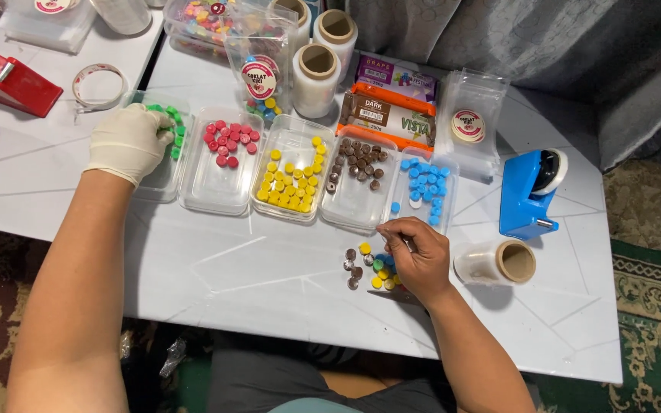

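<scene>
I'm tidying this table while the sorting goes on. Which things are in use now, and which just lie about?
In use:
gloved left hand in the green candy tray
bare right hand over the small mixed candy pile
red, yellow, brown and blue candy trays

Lying about:
blue tape dispenser
red tape dispenser
film rolls
chocolate blocks

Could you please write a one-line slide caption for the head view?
Gloved left hand reaches into the tray of green candies while the bare right hand rests by a small mixed candy pile.
</scene>
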